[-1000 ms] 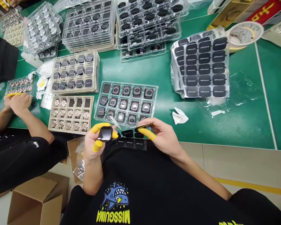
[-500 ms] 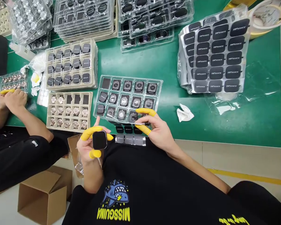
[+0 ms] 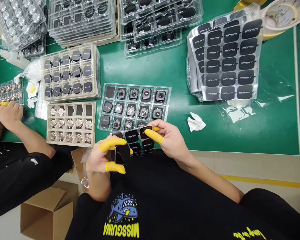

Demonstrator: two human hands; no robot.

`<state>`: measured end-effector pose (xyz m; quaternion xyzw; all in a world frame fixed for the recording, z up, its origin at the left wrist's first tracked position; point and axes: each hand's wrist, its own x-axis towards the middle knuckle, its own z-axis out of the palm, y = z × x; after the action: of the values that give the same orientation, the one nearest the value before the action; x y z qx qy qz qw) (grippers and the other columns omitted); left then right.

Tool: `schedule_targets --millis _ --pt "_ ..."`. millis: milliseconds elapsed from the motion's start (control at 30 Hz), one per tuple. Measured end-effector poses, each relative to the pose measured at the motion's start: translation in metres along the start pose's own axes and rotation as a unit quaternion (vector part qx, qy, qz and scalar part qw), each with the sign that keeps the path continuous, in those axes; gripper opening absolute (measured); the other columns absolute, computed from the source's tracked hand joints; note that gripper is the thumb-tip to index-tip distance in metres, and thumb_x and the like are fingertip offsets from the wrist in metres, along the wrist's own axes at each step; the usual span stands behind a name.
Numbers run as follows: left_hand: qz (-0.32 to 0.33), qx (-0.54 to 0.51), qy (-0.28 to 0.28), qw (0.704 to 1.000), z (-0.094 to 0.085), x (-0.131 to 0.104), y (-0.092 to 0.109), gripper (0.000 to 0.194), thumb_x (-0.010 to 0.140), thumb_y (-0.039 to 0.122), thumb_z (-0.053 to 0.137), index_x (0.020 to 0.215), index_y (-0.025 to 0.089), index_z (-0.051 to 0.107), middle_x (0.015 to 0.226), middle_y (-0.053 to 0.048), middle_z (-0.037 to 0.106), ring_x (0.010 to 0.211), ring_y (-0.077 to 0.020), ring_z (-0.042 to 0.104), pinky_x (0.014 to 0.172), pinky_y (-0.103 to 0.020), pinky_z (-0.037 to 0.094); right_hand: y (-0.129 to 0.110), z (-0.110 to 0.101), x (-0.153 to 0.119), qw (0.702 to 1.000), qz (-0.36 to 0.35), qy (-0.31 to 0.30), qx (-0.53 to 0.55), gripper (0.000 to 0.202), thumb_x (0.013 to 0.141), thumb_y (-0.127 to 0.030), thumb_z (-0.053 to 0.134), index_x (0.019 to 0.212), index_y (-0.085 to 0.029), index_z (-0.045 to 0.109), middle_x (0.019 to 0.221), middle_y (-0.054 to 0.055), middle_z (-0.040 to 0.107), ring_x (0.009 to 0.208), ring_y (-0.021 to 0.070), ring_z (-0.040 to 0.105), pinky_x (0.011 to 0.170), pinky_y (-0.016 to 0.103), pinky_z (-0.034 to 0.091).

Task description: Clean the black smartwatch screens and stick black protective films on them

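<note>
My left hand (image 3: 102, 158), with yellow finger cots, holds a square watch body (image 3: 122, 154) between thumb and fingers, its black glossy screen facing up. To its right, my right hand (image 3: 168, 136), also in yellow cots, pinches the upper right of a sheet of black film stickers (image 3: 132, 136) with pale lettering. I cannot tell whether one sticker there is lifted off the sheet. Just beyond both hands lies a clear tray (image 3: 101, 100) of watch bodies, mostly back side up. Two in its left column are covered with black labelled films. My right hand overlaps the tray's near edge.
Left of the tray stand a beige tray of round watches (image 3: 70, 123) and stacked trays of film-covered watches (image 3: 66, 71). Bagged sticker sheets (image 3: 228, 63), crumpled white paper (image 3: 196, 122) and a tape roll (image 3: 285, 16) lie right. A co-worker's hands (image 3: 10, 115) work at far left.
My left hand has brought the watch body rightward, closer to the sticker sheet. The sheet is now raised and more visible, and my right hand's fingers have shifted slightly down onto it.
</note>
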<state>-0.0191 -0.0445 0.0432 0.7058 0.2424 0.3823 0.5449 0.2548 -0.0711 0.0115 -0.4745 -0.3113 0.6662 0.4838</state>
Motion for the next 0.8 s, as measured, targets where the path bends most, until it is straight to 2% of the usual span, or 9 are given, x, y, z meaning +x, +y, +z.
schedule_targets --millis 233,333,433,567,667,733,800 --pt "0.001 -0.011 0.066 0.998 0.009 -0.005 -0.007 0.073 0.088 0.059 0.095 0.150 0.024 0.076 0.107 -0.010 0.089 0.087 -0.0226 0.087 0.077 -0.030 0.072 -0.005 0.000 0.001 1.000 0.001 -0.029 -0.002 0.047 0.085 -0.057 0.100 0.111 -0.026 0.076 0.100 0.002 0.082 0.086 0.0175 0.078 0.081 0.031 0.066" --pt "-0.020 -0.016 0.079 0.997 0.009 -0.004 -0.008 0.074 0.084 0.061 0.098 0.147 0.027 0.078 0.101 -0.008 0.089 0.082 -0.0234 0.087 0.073 -0.031 0.072 -0.009 -0.001 0.003 0.999 0.010 -0.015 -0.034 0.047 0.080 -0.057 0.103 0.097 -0.024 0.075 0.089 0.000 0.079 0.076 0.0165 0.074 0.073 0.030 0.064" --pt "-0.068 -0.006 0.105 0.992 0.006 -0.007 -0.009 0.076 0.072 0.068 0.104 0.133 0.027 0.083 0.096 -0.008 0.086 0.079 -0.0265 0.086 0.069 -0.037 0.073 -0.013 -0.001 0.006 0.998 0.018 0.006 -0.065 0.052 0.075 -0.063 0.105 0.082 -0.023 0.072 0.075 -0.001 0.073 0.065 0.0158 0.067 0.062 0.030 0.058" --pt "-0.104 0.001 0.144 0.984 0.002 -0.014 -0.012 0.070 0.071 0.080 0.098 0.114 0.027 0.084 0.088 -0.008 0.080 0.074 -0.0293 0.083 0.072 -0.048 0.075 -0.017 0.000 0.011 0.998 0.016 0.011 -0.061 0.055 0.074 -0.068 0.104 0.080 -0.023 0.073 0.070 -0.001 0.069 0.061 0.0141 0.061 0.056 0.029 0.053" --pt "-0.112 -0.003 0.164 0.980 0.003 -0.016 -0.017 0.071 0.070 0.084 0.097 0.111 0.028 0.085 0.082 -0.005 0.077 0.068 -0.0282 0.081 0.066 -0.048 0.074 -0.017 -0.001 0.014 0.999 0.002 0.003 -0.052 0.052 0.079 -0.065 0.102 0.081 -0.023 0.073 0.072 -0.002 0.068 0.061 0.0128 0.058 0.056 0.027 0.051" --pt "-0.109 -0.003 0.172 0.979 0.005 -0.015 -0.020 0.067 0.070 0.080 0.099 0.112 0.030 0.085 0.084 -0.004 0.078 0.067 -0.0268 0.080 0.061 -0.044 0.072 -0.015 -0.003 0.016 0.997 -0.016 -0.007 -0.075 0.048 0.086 -0.064 0.098 0.084 -0.023 0.073 0.074 -0.001 0.070 0.063 0.0132 0.060 0.058 0.027 0.052" --pt "-0.107 0.003 0.171 0.979 0.007 -0.013 -0.021 0.064 0.070 0.073 0.103 0.115 0.031 0.086 0.090 -0.003 0.079 0.070 -0.0250 0.081 0.062 -0.041 0.072 -0.013 -0.008 0.017 0.990 -0.051 -0.015 -0.132 0.041 0.095 -0.063 0.090 0.092 -0.024 0.076 0.083 0.001 0.076 0.070 0.0164 0.068 0.065 0.030 0.058"
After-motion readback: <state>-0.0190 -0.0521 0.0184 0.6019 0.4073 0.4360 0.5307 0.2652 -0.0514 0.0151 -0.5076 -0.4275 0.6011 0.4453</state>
